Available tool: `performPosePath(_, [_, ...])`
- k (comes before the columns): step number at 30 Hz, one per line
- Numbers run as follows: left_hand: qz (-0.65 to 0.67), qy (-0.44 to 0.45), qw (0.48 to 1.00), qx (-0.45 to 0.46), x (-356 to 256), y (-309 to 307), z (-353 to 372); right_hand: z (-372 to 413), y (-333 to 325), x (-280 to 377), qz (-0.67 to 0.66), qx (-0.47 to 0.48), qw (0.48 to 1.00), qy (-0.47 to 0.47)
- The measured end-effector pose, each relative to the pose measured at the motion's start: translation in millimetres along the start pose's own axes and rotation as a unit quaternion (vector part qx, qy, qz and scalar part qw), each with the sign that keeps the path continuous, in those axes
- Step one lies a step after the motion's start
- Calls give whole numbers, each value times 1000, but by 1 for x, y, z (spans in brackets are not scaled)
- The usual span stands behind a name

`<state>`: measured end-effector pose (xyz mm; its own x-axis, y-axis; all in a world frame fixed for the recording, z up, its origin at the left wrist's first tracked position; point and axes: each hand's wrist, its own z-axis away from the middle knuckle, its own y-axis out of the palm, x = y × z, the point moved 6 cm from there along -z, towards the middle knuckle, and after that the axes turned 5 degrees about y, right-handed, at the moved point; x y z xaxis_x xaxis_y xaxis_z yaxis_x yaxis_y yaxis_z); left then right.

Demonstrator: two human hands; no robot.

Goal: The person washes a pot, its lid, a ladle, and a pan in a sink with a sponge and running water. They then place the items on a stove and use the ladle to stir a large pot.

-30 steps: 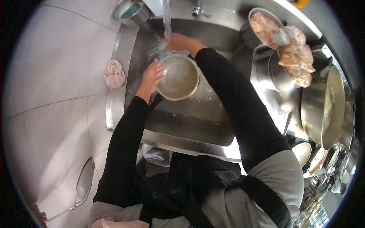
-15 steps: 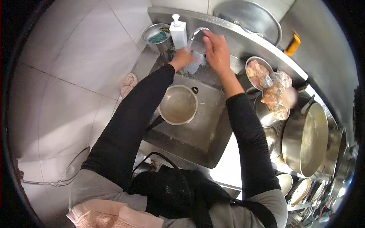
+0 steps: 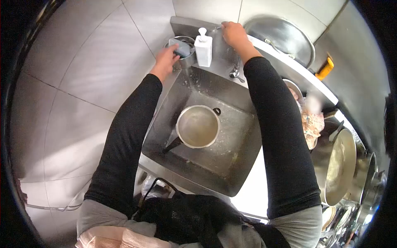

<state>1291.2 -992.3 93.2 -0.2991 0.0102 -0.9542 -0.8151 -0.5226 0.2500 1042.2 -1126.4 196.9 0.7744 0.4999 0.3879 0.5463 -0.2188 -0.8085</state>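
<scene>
Left hand (image 3: 165, 60) is clamped on a bluish sponge (image 3: 181, 49), sitting right over the steel bowl (image 3: 189, 39). Soap bottle (image 3: 203, 50) is just beside it. Right hand (image 3: 233, 34) is at the tap (image 3: 217, 28), can't tell its grip.

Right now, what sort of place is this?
Most likely a commercial kitchen's wash-up corner: a deep steel sink with a pot in it, a soap dispenser on the ledge, large steel pans crowded at the right, and the left hand holding a sponge.
</scene>
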Motion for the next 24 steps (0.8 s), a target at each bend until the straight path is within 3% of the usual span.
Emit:
performPosePath(1, [0,-6,1000,3,6,5,3,1,3,-4,-4,-10,1000,5])
performPosePath(3, [-70,104,987,-105,1,11,19,7,5,7,22,18,1000,5])
performPosePath(4, [-70,98,988,-96,8,29,32,13,0,12,49,41,998,4])
performPosePath(6, [37,-35,986,162,28,87,67,41,-14,34,-17,52,998,-9])
performPosePath(8, [66,-55,978,191,40,108,93,76,-43,39,-78,61,995,-22])
performPosePath(10, [93,-78,967,222,55,112,124,111,-61,32,-96,203,970,-95])
performPosePath(12, [39,-104,934,340,74,99,169,127,-92,-8,-145,143,973,-109])
performPosePath(13, [-26,-110,937,331,86,90,188,133,-110,-28,-200,85,967,-136])
performPosePath(14, [-93,-115,936,318,99,79,204,129,-125,-48,-109,-26,971,-209])
performPosePath(15, [-117,-122,936,309,126,62,207,119,-137,-61,-106,-27,972,-206])
performPosePath(16, [-141,-127,935,299,150,47,208,105,-136,-81,-10,88,992,-92])
performPosePath(17, [-143,-126,934,302,152,43,217,99,-133,-101,85,200,976,25])
performPosePath(19, [-217,-136,928,272,156,33,232,88,-129,-112,137,159,977,29])
performPosePath(24, [-218,-87,944,233,133,0,252,81,-126,-89,233,94,967,-33])
